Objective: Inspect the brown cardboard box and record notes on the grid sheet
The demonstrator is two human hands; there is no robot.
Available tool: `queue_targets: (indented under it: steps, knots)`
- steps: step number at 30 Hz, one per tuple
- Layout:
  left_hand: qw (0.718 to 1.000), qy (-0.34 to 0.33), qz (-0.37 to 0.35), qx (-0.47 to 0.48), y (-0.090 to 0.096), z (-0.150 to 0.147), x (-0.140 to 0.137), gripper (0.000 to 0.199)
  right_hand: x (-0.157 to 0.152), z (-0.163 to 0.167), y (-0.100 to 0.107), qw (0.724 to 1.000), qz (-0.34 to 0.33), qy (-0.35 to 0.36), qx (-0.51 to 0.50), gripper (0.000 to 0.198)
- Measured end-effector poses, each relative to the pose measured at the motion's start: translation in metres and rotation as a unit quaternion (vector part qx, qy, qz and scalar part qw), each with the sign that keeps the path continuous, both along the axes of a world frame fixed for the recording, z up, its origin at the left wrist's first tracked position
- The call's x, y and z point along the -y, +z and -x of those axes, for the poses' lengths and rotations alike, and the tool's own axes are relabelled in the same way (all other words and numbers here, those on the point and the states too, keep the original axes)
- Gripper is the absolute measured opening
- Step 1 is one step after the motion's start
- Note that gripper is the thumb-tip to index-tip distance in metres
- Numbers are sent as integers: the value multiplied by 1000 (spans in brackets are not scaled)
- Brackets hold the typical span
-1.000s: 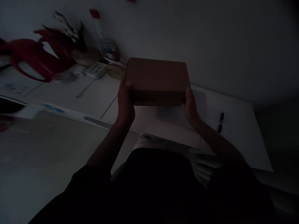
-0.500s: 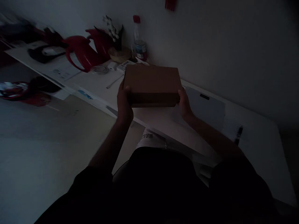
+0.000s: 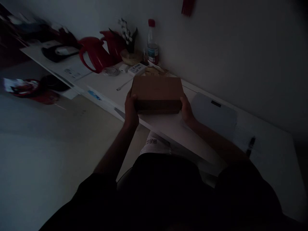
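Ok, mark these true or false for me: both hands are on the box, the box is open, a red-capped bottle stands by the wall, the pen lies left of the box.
1. Both hands hold the cardboard box: true, left hand and right hand grip its ends.
2. The box is open: false, it looks closed.
3. A red-capped bottle stands by the wall: true.
4. The pen lies left of the box: false, it lies to the right on the table.

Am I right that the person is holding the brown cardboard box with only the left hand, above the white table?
Not quite: the head view shows both hands on the cardboard box, the left hand at its left end and the right hand at its right end, above the white table.
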State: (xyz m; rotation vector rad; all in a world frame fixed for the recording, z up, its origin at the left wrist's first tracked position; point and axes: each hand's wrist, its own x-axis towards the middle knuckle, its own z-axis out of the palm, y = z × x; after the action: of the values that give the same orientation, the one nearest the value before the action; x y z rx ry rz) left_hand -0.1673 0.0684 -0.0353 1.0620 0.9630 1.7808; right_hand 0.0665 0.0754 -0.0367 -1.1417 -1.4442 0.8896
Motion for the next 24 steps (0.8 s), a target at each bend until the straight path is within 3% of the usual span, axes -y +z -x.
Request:
queue_targets:
  steps: [12,24]
  knots:
    - [1000,-17,20,0,-11,0,-2,43,3,-3,-9,1000,17,1,-9,86]
    - [1000,9,23,-17,-20,0,1,52,5,-8,-11,1000,3,19,5,93]
